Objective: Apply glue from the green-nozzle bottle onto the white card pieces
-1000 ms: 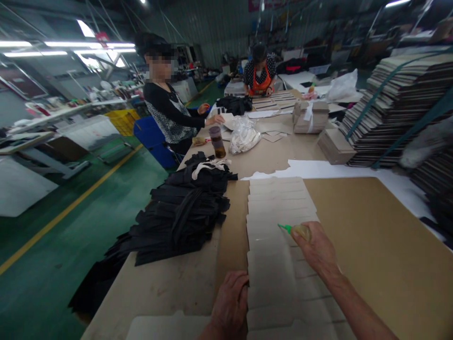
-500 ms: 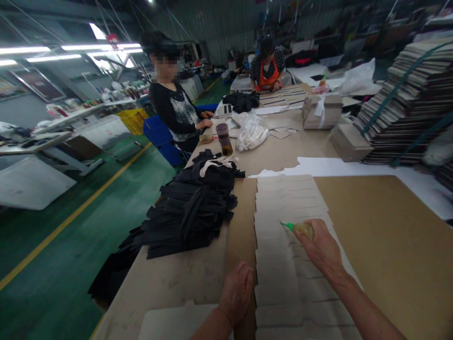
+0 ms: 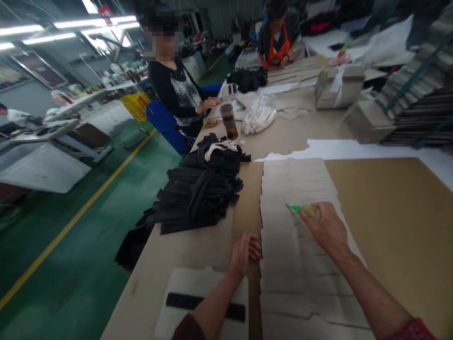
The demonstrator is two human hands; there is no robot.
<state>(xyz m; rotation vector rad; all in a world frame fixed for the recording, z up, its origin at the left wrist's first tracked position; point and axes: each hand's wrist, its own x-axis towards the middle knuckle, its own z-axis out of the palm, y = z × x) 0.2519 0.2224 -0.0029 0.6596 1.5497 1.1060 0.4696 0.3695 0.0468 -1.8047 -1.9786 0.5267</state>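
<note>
My right hand (image 3: 330,231) is wrapped round a small yellowish glue bottle (image 3: 311,213) with a green nozzle. The nozzle tip points left, over a long row of overlapping grey-beige card pieces (image 3: 283,241). Along the left edge of that row, my left hand (image 3: 246,252) rests on the brown board with its fingers curled in and nothing visible in them. Beneath my left forearm lies a light card panel (image 3: 201,283) with a black strip (image 3: 184,301) across it, partly hidden by the arm. A heap of black fabric strips (image 3: 201,193) sits farther up on the left.
Brown board (image 3: 385,203) extends to the right. Farther along the table are a dark drink bottle (image 3: 229,123), a clear plastic bag (image 3: 258,113), a tied card bundle (image 3: 339,87) and a tall stack (image 3: 417,94). Two co-workers stand at the far side.
The view has shifted, bringing the black strip on the panel into sight. My left hand has turned, showing more of its curled fingers. The right hand keeps hold of the glue bottle.
</note>
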